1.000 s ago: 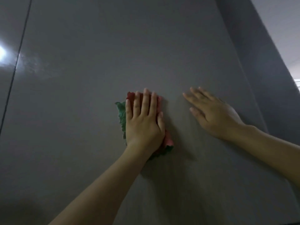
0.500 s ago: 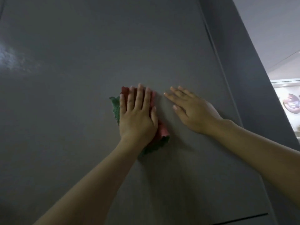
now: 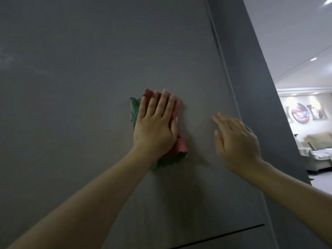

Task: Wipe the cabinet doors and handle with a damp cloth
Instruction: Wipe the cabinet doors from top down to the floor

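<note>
A tall grey cabinet door (image 3: 89, 87) fills most of the view. A crumpled red and green cloth (image 3: 177, 151) lies flat against it near the middle. My left hand (image 3: 155, 124) presses the cloth to the door with straight fingers pointing up. My right hand (image 3: 235, 141) is to the right of the cloth, fingers straight, close to the door near its right edge; whether the palm touches the door I cannot tell. No handle is in view.
The door's right edge meets a darker grey side panel (image 3: 255, 105). A dark horizontal gap (image 3: 224, 236) runs below my hands. Past the panel, at far right, a lit room holds a sofa (image 3: 318, 150) and wall pictures (image 3: 303, 112).
The view has swung right, showing more of the lit room. My right hand has drawn away from the cloth toward the door's right edge. My left hand still presses the cloth.
</note>
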Demonstrator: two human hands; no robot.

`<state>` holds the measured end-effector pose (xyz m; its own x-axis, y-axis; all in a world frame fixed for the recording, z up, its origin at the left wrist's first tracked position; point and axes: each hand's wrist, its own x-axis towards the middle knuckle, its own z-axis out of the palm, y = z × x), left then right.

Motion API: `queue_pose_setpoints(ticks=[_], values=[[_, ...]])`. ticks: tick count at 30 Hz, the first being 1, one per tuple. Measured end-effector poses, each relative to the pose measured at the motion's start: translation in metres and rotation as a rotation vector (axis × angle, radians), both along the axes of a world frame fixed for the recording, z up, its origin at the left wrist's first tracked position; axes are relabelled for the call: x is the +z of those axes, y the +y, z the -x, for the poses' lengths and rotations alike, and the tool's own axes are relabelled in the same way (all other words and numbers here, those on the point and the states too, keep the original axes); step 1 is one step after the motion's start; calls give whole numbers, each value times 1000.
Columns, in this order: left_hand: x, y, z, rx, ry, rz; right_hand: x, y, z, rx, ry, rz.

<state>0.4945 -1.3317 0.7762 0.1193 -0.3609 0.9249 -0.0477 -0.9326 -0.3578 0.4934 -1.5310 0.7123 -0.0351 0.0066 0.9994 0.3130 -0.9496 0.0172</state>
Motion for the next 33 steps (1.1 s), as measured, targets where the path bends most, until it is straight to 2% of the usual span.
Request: queue_pose_setpoints(ticks=[3,5,8,10,14,18,22,24,27,30,33], values=[[-2,-36,-7,-30,-14,-28,-13,-1,-2,107,32,-29],[-30,-46,-6,-72,21,-151,-20,-4,-1,184,53,-82],[-82,-32,2,-111,92,-359,-30,-10,1,199,44,-172],[-90,-12,2,-103,91,-402,-41,-12,2,170,58,-160],[-49,-4,-2,-70,-12,-278,-56,-18,3,177,109,-112],[-9,-59,-7,-59,23,-106,-69,-24,8,254,111,-162],[-35,-113,-19,-58,74,-259,-88,-30,11,291,36,-208],[-64,-114,-18,-72,110,-365,-96,-34,10,249,-8,-217],[-107,-88,-7,-128,181,-461,-105,-32,7,235,32,-217],[-114,-47,-4,-124,113,-446,-112,-22,3,209,108,-151],[-80,-22,-5,-80,32,-355,-112,-15,3,195,137,-141]])
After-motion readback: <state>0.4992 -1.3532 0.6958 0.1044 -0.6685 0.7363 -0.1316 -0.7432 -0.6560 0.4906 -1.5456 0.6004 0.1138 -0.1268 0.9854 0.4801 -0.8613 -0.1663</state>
